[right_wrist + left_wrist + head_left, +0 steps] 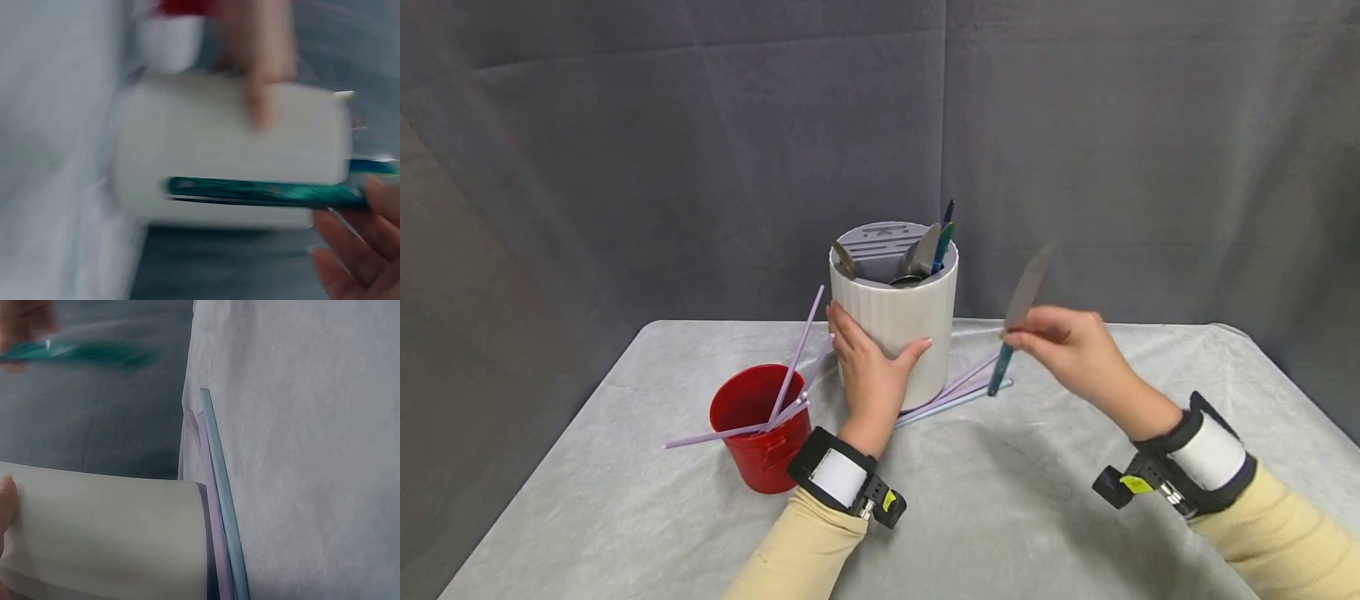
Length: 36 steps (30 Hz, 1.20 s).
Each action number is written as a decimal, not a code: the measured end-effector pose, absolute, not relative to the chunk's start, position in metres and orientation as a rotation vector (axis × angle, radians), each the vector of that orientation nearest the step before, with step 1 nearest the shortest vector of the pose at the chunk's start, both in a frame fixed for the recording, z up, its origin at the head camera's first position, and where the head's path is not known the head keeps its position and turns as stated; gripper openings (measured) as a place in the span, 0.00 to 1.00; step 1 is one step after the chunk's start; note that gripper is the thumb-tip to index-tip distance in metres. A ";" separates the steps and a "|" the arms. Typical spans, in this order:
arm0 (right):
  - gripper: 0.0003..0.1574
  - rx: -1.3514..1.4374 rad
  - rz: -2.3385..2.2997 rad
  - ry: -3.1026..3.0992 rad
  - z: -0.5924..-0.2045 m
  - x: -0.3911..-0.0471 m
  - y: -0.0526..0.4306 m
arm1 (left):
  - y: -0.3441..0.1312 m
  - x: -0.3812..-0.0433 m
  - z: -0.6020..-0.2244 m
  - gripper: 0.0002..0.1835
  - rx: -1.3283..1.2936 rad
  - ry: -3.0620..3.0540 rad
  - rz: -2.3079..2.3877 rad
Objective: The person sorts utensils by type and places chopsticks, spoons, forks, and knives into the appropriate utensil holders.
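Observation:
A white ribbed utensil holder [898, 333] with a grey slotted top stands upright on the table. My left hand [872, 375] holds its front left side, thumb spread across the front. Several spoons and knives [928, 250] stick up from the holder's opening. To the right of the holder, my right hand [1067, 342] pinches a table knife [1024, 292] in the air, its blade pointing up and its teal handle [262, 192] hanging down. The right wrist view is blurred.
A red bucket [748, 462] with several lilac straws [797, 354] stands left of the holder. More lilac and light blue straws [219, 462] lie on the grey cloth by the holder's base, partly behind it. A dark grey curtain [1112, 150] hangs behind the table.

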State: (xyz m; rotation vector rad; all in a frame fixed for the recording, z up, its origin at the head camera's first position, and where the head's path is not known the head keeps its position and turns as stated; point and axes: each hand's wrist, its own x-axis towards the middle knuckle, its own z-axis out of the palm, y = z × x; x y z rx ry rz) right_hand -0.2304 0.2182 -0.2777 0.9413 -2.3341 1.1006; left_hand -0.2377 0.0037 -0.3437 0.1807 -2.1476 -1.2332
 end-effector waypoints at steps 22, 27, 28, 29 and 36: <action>0.11 0.680 1.609 -1.877 -0.226 -0.264 0.147 | 0.007 -0.237 -0.346 0.65 0.169 -2.129 -1.222; 0.11 0.675 1.492 -2.091 -0.240 -0.271 0.140 | 0.006 -0.237 -0.346 0.65 0.177 -2.130 -1.206; 0.10 0.674 1.457 -2.128 -0.242 -0.272 0.139 | 0.006 -0.237 -0.346 0.65 0.178 -2.130 -1.202; 0.09 0.670 1.428 -2.161 -0.243 -0.272 0.138 | 0.006 -0.236 -0.346 0.65 0.176 -2.128 -1.198; 0.11 0.663 1.423 -2.218 -0.252 -0.273 0.137 | 0.004 -0.237 -0.345 0.65 0.184 -2.126 -1.198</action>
